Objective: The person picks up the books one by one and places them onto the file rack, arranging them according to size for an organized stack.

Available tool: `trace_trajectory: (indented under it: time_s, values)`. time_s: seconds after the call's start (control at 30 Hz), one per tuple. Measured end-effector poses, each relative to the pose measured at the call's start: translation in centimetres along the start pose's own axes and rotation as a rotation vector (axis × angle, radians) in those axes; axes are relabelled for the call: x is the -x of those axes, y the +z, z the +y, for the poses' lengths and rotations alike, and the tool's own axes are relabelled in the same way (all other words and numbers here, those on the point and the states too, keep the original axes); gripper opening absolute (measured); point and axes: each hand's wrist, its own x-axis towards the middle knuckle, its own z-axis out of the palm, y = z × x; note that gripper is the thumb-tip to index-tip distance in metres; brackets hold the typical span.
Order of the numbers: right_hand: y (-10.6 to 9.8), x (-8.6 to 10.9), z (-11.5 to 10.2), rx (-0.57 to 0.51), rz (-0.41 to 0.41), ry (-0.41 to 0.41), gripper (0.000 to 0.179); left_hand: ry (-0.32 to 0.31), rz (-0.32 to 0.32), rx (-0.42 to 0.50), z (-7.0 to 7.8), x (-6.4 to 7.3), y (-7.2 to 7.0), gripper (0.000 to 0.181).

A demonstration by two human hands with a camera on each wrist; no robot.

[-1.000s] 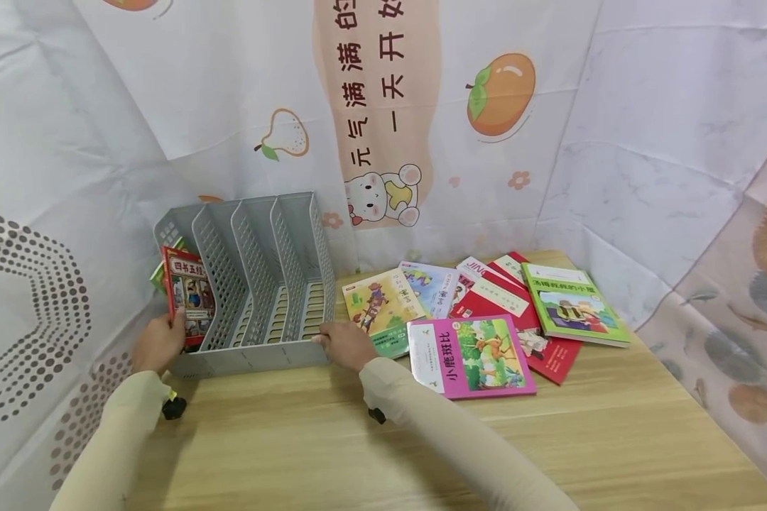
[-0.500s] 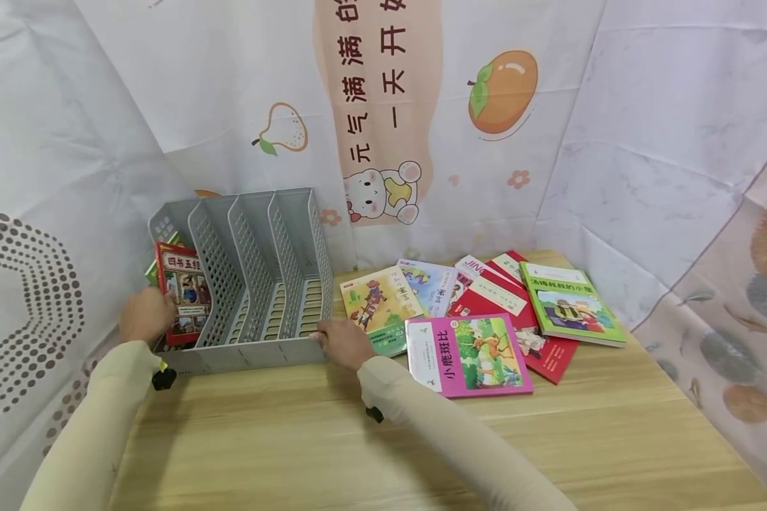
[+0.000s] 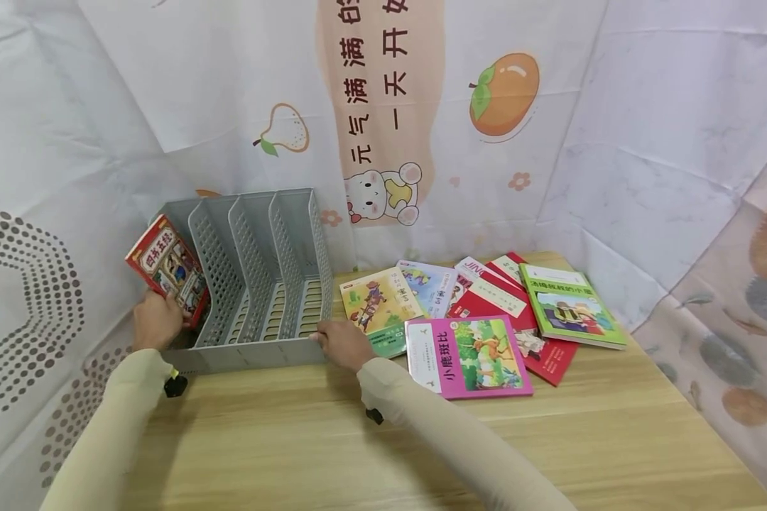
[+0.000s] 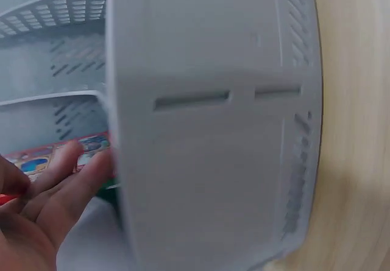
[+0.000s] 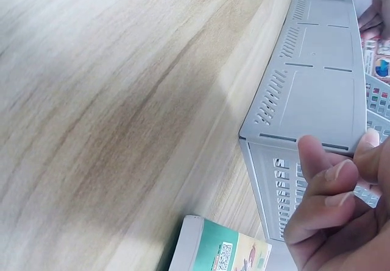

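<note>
My left hand [image 3: 158, 321] grips the lower left edge of a red book [image 3: 171, 268], which leans out to the left in the leftmost slot of a grey file rack [image 3: 249, 355]. In the left wrist view, the fingers [image 4: 64, 173] lie against the book's cover, behind the rack's front wall [image 4: 207, 161]. Thumb and fingers of my right hand [image 3: 344, 343] pinch the rack's front right corner; the right wrist view shows that hand [image 5: 341, 216] at the top edge. The green book seen earlier in that slot is mostly hidden behind the red one.
Right of the rack lie a yellow-green book [image 3: 380, 305], a pale blue book [image 3: 430, 284], a pink deer book [image 3: 469, 357], red books [image 3: 556, 358] and a green book [image 3: 572, 305], partly overlapping. Patterned cloth [image 3: 230, 85] hangs behind the wooden table [image 3: 281, 440].
The red book has gone from nearly upright to tilted, its top swung left and raised. My left hand has shifted slightly right along its lower edge. My right hand stays at the rack's corner.
</note>
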Motion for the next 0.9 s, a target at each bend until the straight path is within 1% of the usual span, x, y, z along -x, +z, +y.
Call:
trace_trajectory:
  time_s: [0.07, 0.17, 0.27, 0.33, 0.4, 0.47, 0.53, 0.6, 0.63, 0.77, 0.83, 0.9]
  values:
    - [0.1, 0.0, -0.1, -0.002, -0.002, -0.007, 0.033, -0.034, 0.02, -0.013, -0.2, -0.1, 0.9, 0.046]
    - [0.1, 0.0, -0.2, -0.012, -0.006, -0.004, 0.032, -0.067, 0.056, -0.038, -0.6, -0.2, 2.0, 0.045]
    - [0.0, 0.0, -0.2, -0.026, -0.002, 0.003, 0.031, -0.088, 0.058, -0.063, -0.6, -0.4, 2.7, 0.044]
    - [0.0, 0.0, -0.1, -0.025, 0.003, 0.005, 0.031, -0.104, 0.027, -0.075, -0.6, -0.6, 2.8, 0.045]
    - [-0.1, 0.0, 0.0, -0.016, 0.008, 0.006, 0.031, -0.111, -0.018, -0.095, -0.5, -0.9, 2.8, 0.045]
    - [0.0, -0.1, 0.1, -0.007, 0.016, 0.01, 0.031, -0.104, -0.059, -0.113, -0.5, -1.2, 2.7, 0.042]
    - [0.0, -0.1, 0.2, -0.001, 0.024, 0.018, 0.029, -0.086, -0.077, -0.118, -0.5, -1.4, 2.7, 0.038]
    - [0.0, -0.2, 0.2, -0.009, 0.029, 0.025, 0.028, -0.1, -0.066, -0.085, -0.5, -1.4, 2.8, 0.036]
    - [0.0, -0.2, 0.2, -0.008, 0.029, 0.024, 0.028, -0.107, -0.051, -0.074, -0.5, -1.3, 3.0, 0.036]
    - [0.1, -0.2, 0.0, -0.02, 0.012, 0.015, 0.03, -0.204, 0.014, 0.028, -0.6, -1.0, 3.6, 0.032]
    - [0.3, -0.2, 0.0, -0.012, 0.009, 0.011, 0.03, -0.226, 0.023, 0.055, -0.7, -1.0, 3.8, 0.033]
    - [0.3, -0.2, 0.0, -0.008, 0.021, 0.007, 0.031, -0.237, 0.013, 0.081, -0.7, -1.1, 3.9, 0.034]
